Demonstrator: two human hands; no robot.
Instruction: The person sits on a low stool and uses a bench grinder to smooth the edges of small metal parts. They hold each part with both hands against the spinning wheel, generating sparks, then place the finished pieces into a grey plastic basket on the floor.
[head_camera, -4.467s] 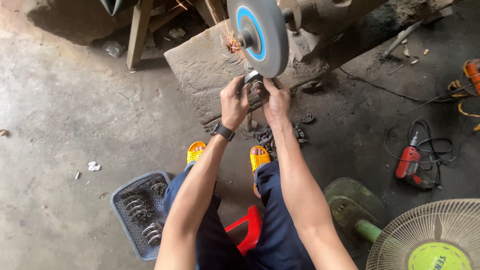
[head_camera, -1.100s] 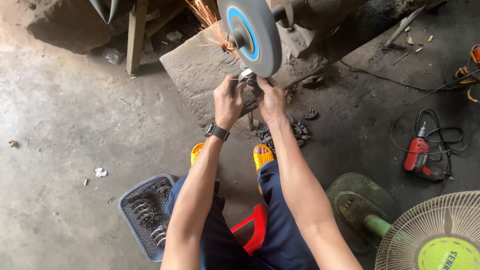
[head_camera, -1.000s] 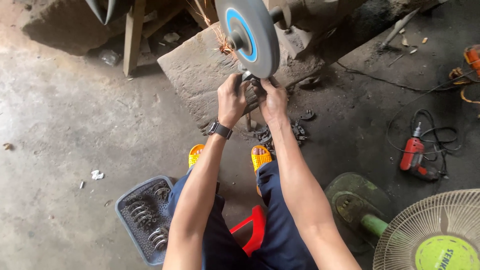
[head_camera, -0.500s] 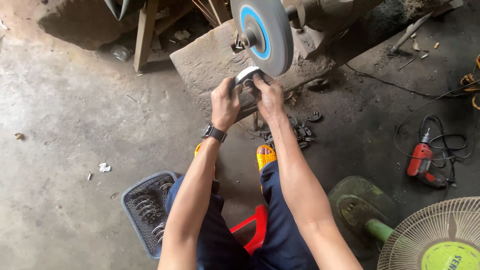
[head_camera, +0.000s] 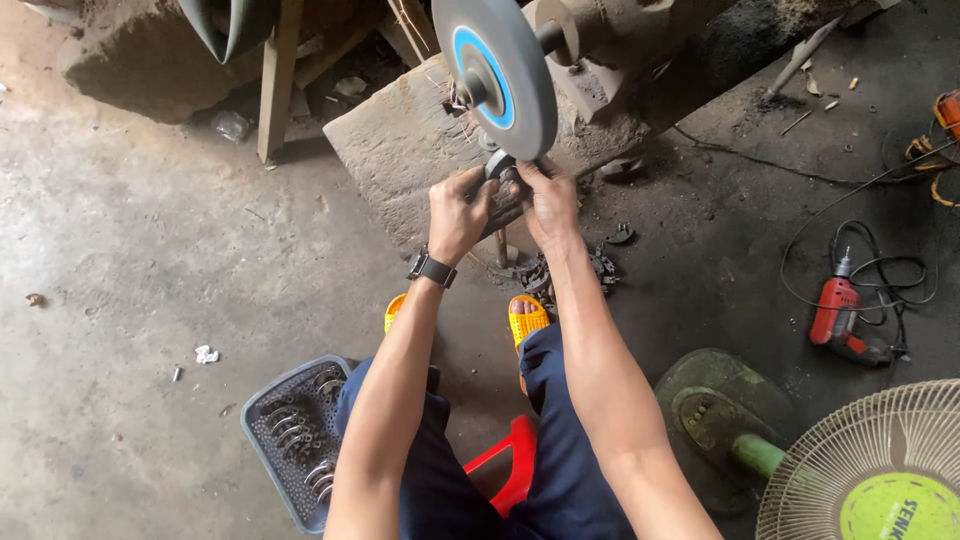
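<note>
Gripping one small curved metal piece (head_camera: 503, 172) — both hands (head_camera: 503, 205) closed — under round grey grinding wheel (head_camera: 497, 72).

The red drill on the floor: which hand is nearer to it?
Right. The right hand is on the side toward the red drill; the left hand is farther across, beyond it.

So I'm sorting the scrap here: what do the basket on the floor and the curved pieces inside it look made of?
The grey slotted basket looks like moulded plastic: matt, with perforated walls. The curved pieces in it look like bare metal, dull grey with bright glints, though they are too small to tell for sure.
</note>
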